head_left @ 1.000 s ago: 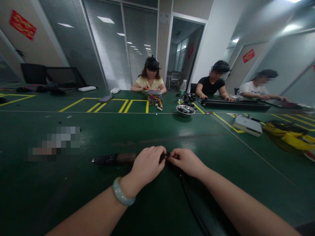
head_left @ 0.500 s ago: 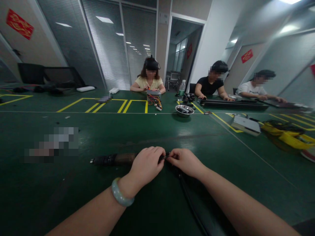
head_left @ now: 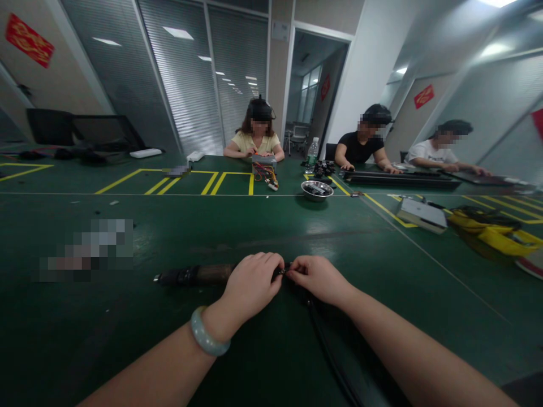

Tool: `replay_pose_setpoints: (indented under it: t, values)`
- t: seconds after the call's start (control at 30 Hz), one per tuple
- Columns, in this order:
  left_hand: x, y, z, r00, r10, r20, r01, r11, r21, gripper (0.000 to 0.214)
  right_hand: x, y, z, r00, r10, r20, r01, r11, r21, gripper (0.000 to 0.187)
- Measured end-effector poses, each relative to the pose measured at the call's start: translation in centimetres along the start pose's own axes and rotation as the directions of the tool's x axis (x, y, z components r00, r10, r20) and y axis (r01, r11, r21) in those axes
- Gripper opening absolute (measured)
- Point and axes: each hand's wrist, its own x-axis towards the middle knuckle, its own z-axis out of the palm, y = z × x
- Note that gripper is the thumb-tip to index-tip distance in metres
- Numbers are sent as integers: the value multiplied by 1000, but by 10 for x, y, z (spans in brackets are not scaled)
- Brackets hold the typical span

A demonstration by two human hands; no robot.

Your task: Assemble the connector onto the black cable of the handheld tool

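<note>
A long, dark cylindrical tool with a brown middle point(head_left: 212, 275) and a metal tip at its left end lies on the green table. My left hand point(head_left: 254, 282), with a pale bangle at its wrist, closes over the right part of this tool. Just beside it, my right hand point(head_left: 316, 277) is pinched at the tool's right end, its fingertips nearly meeting those of the left. A tiny shiny part shows between the hands; what the right fingers hold is too small to make out. From under the right hand a thick black cable point(head_left: 328, 347) runs toward me.
Farther off stand a metal bowl point(head_left: 317, 191) with dark parts, a water bottle point(head_left: 312, 155) and a grey box with coloured wires point(head_left: 263, 165). At right are a white box point(head_left: 422, 215) and a yellow bag point(head_left: 509, 237). Several people sit working across the table.
The whole view has shifted very slightly. Both hands keep the same hold at the tool's right end, and the tool and cable stay in place.
</note>
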Motion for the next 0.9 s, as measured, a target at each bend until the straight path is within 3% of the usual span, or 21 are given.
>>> replay_pose_setpoints:
  t: [0.9]
  values:
    - [0, 0, -1, 1000, -17, 6, 17, 1000, -20, 9, -1, 1, 0, 1000, -6, -19, 6, 1000, 8, 17]
